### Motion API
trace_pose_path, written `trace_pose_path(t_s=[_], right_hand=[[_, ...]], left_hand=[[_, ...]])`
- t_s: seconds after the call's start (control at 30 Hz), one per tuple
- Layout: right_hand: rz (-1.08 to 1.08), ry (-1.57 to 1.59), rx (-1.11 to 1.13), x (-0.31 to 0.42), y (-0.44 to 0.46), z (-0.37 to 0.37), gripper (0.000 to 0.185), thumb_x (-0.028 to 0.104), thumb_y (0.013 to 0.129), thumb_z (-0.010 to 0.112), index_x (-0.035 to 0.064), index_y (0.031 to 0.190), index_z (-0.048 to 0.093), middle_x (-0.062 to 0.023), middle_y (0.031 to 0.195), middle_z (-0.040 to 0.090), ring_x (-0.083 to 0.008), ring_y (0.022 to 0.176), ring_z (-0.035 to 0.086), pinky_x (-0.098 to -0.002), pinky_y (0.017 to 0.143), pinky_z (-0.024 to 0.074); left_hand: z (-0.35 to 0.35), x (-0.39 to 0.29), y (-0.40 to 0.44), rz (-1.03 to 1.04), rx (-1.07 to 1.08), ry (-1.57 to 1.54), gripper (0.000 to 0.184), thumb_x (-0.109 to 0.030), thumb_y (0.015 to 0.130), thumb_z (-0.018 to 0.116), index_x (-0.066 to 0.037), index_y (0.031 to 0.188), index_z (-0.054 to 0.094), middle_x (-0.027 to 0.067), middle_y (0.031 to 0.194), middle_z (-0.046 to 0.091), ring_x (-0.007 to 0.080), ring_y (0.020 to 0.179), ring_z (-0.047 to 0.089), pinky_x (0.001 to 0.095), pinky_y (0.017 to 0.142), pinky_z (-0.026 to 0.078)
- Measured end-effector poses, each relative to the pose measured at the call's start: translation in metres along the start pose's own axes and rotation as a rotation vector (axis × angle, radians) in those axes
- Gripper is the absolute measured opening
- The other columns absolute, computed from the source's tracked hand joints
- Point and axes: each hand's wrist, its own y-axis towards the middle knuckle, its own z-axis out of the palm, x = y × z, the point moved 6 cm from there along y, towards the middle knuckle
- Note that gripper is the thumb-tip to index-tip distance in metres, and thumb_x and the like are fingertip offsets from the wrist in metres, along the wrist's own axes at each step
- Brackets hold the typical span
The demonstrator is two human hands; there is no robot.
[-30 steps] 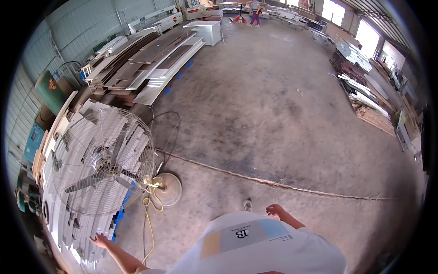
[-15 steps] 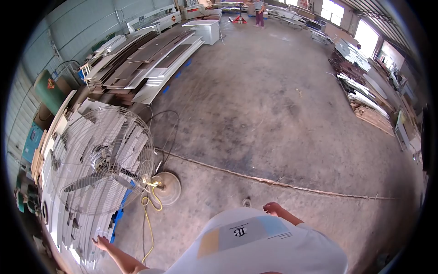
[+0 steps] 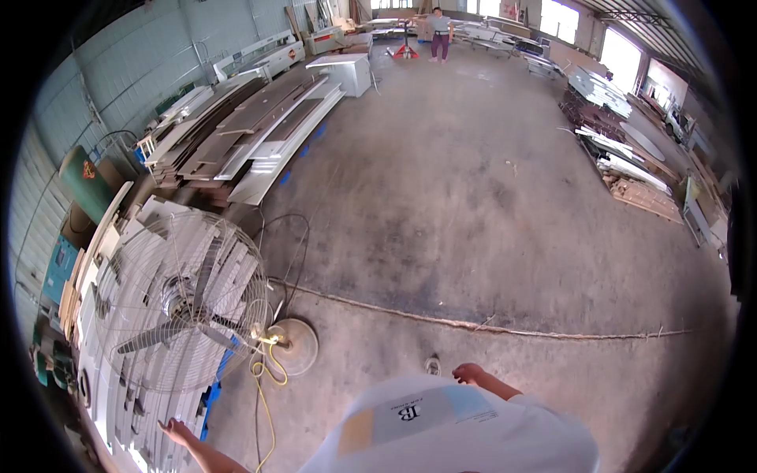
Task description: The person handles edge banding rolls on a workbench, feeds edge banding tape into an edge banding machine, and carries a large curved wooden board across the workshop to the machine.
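My left hand (image 3: 178, 431) hangs low at the left with its fingers apart and nothing in it. It shows in front of a stack of pale boards (image 3: 154, 394); whether it touches them I cannot tell. A large round floor fan (image 3: 185, 303) with a wire cage stands just beyond that hand, on a round base (image 3: 296, 347). My right hand (image 3: 468, 373) is held out over the concrete floor (image 3: 426, 213), fingers loosely bent, holding nothing. One shoe (image 3: 432, 366) shows beneath my white shirt (image 3: 457, 426).
A yellow cord (image 3: 262, 402) trails from the fan base, and a dark cable (image 3: 306, 236) loops beyond it. A long crack (image 3: 410, 315) crosses the floor. Board stacks (image 3: 244, 126) line the left, more panels (image 3: 631, 169) the right. Another person (image 3: 439, 35) stands far back beside a red pallet jack (image 3: 405, 52).
My view has tilted upward, so the far person now shows more fully and the fan sits lower. My left hand is slightly lower in view. Both hands still hold nothing.
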Motion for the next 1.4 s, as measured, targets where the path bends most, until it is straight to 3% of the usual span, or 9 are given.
trace_pose_path(t_s=[0.23, 0.27, 0.5, 0.67, 0.9, 1.1, 1.17, 1.23, 1.4], right_hand=[[-0.241, -0.285, 0.007, -0.011, -0.002, -0.001, 0.038, 0.038, 0.094, 0.065, 0.0066, 0.113, 0.073, -0.0064, 0.105, 0.076, -0.0197, 0.089, 0.074, -0.0369, 0.063, 0.0581], [0.029, -0.025, -0.045, -0.017, -0.008, -0.004, 0.036, 0.037, 0.094, 0.066, 0.0056, 0.111, 0.073, -0.007, 0.103, 0.076, -0.0203, 0.085, 0.073, -0.0368, 0.062, 0.0574], [0.036, 0.075, -0.055, -0.037, -0.01, -0.003, 0.034, 0.034, 0.094, 0.069, 0.0039, 0.109, 0.073, -0.0078, 0.099, 0.076, -0.0196, 0.08, 0.072, -0.036, 0.059, 0.0555], [0.037, 0.002, -0.065, -0.032, -0.022, 0.0, 0.034, 0.034, 0.095, 0.068, 0.0042, 0.111, 0.072, -0.0074, 0.101, 0.075, -0.0188, 0.081, 0.071, -0.0355, 0.061, 0.0552], [0.013, 0.028, -0.069, -0.041, -0.015, -0.002, 0.035, 0.038, 0.091, 0.065, 0.0071, 0.106, 0.074, -0.005, 0.096, 0.077, -0.018, 0.083, 0.074, -0.0348, 0.071, 0.056], [0.06, 0.064, -0.095, -0.02, -0.037, -0.004, 0.036, 0.037, 0.092, 0.064, 0.0062, 0.109, 0.074, -0.006, 0.097, 0.077, -0.019, 0.083, 0.073, -0.0346, 0.072, 0.0563], [0.056, 0.097, -0.087, -0.029, -0.027, 0.002, 0.036, 0.036, 0.092, 0.067, 0.0056, 0.11, 0.073, -0.0066, 0.098, 0.076, -0.0187, 0.082, 0.072, -0.0357, 0.065, 0.0557], [0.058, 0.084, -0.078, -0.032, -0.024, 0.006, 0.035, 0.035, 0.092, 0.068, 0.0055, 0.11, 0.073, -0.0071, 0.099, 0.076, -0.0182, 0.083, 0.071, -0.0358, 0.062, 0.0556], [0.054, -0.05, -0.049, -0.008, -0.036, 0.01, 0.038, 0.038, 0.092, 0.067, 0.0058, 0.11, 0.073, -0.009, 0.098, 0.076, -0.0176, 0.088, 0.072, -0.0346, 0.067, 0.0567]], left_hand=[[0.008, 0.026, -0.001, -0.046, -0.003, 0.081, 0.067, -0.02, 0.091, 0.063, -0.025, 0.154, 0.041, 0.0116, 0.099, 0.071, 0.0269, 0.069, 0.07, 0.0415, 0.047, 0.046], [0.009, 0.032, 0.003, -0.103, 0.068, 0.127, 0.068, -0.022, 0.09, 0.063, -0.022, 0.154, 0.041, 0.0143, 0.105, 0.072, 0.03, 0.078, 0.072, 0.0434, 0.057, 0.052], [0.0, 0.021, 0.009, 0.278, -0.082, 0.352, 0.057, -0.023, 0.092, 0.058, -0.013, 0.148, 0.049, 0.0187, 0.118, 0.07, 0.0363, 0.101, 0.068, 0.0456, 0.087, 0.052], [0.017, 0.024, 0.006, 0.316, 0.023, 0.459, 0.058, -0.024, 0.092, 0.059, -0.012, 0.147, 0.051, 0.0188, 0.125, 0.067, 0.0369, 0.105, 0.068, 0.0463, 0.088, 0.052], [0.019, 0.039, 0.0, 0.055, -0.025, 0.185, 0.06, -0.022, 0.089, 0.061, -0.009, 0.146, 0.05, 0.0194, 0.115, 0.07, 0.0317, 0.093, 0.071, 0.0471, 0.075, 0.054], [0.072, 0.083, -0.036, -0.085, 0.583, 0.15, 0.043, -0.019, 0.088, 0.061, -0.008, 0.13, 0.059, 0.0118, 0.085, 0.066, 0.0278, 0.058, 0.059, 0.0383, 0.043, 0.043], [0.101, 0.115, -0.08, -0.601, 1.032, -0.378, 0.025, -0.024, 0.09, 0.058, -0.011, 0.111, 0.063, 0.0078, 0.079, 0.062, 0.0229, 0.05, 0.055, 0.0298, 0.04, 0.038], [0.103, 0.143, -0.116, -0.413, 0.787, 0.03, 0.019, -0.029, 0.092, 0.056, -0.012, 0.098, 0.061, 0.0075, 0.079, 0.062, 0.0215, 0.055, 0.056, 0.032, 0.041, 0.038], [0.155, 0.194, -0.257, -0.65, 0.941, 0.063, 0.014, -0.028, 0.091, 0.059, -0.015, 0.091, 0.06, 0.005, 0.078, 0.062, 0.0172, 0.057, 0.059, 0.0317, 0.043, 0.043]])
